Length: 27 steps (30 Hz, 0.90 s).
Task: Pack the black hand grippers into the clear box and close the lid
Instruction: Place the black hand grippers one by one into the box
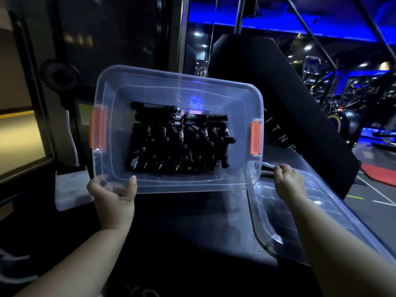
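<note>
The clear box (120, 91) with orange latches is tilted up toward me, its open top facing the camera. Several black hand grippers (177, 140) with silver springs lie piled on its bottom. My left hand (113, 194) grips the box's near rim at the left corner, thumb inside. The clear lid (300, 213) lies flat on the dark surface to the right of the box. My right hand (289, 181) rests on the lid's far edge, fingers curled over it.
A black padded gym bench back (278, 93) rises behind the box. A small black fan (61, 76) and a white object (70, 189) stand at the left. Gym machines under blue light fill the right background.
</note>
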Available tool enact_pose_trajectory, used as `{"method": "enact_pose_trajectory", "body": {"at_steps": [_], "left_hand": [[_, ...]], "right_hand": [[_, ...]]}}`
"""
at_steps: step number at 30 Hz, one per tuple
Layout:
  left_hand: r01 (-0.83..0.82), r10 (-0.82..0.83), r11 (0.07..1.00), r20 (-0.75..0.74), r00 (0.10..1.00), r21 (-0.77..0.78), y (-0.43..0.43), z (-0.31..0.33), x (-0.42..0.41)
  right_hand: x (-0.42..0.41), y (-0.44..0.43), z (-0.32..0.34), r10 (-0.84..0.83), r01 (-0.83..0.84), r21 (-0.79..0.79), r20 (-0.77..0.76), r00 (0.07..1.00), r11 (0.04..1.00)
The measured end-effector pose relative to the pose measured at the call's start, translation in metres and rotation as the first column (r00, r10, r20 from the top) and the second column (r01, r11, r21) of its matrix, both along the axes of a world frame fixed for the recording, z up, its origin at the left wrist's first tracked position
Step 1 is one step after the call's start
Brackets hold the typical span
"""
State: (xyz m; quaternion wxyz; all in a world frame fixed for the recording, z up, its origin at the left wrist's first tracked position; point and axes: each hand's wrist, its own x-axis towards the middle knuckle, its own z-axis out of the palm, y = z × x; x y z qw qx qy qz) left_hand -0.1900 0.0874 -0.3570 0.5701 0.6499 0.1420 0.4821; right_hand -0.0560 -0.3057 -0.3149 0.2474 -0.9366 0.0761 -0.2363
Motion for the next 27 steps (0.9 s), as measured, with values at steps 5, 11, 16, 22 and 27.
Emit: {"method": "enact_pose_trajectory", "body": {"at_steps": [5,11,16,22,27], "left_hand": [[-0.035,0.035,0.999,0.018,0.999,0.023,-0.002,0.001,0.0],[-0.049,0.047,0.995,0.022,0.999,0.091,-0.006,0.003,-0.001],[-0.083,0.079,0.992,0.047,0.996,0.09,-0.008,0.004,-0.002],[-0.096,0.094,0.992,0.035,0.995,0.078,-0.009,0.005,-0.002],[-0.096,0.093,0.993,0.042,0.995,0.071,-0.012,0.007,-0.004]], "right_hand": [[0.019,-0.02,-0.009,-0.015,0.002,-0.064,-0.202,0.979,0.998],[0.029,-0.02,-0.02,-0.039,0.007,-0.118,-0.271,0.962,0.993],[0.028,-0.017,-0.021,-0.068,0.016,-0.166,-0.313,0.947,0.986],[0.023,-0.015,-0.018,-0.1,0.024,-0.2,-0.38,0.919,0.98],[0.016,-0.013,-0.011,-0.129,0.004,-0.274,-0.439,0.889,0.962]]}}
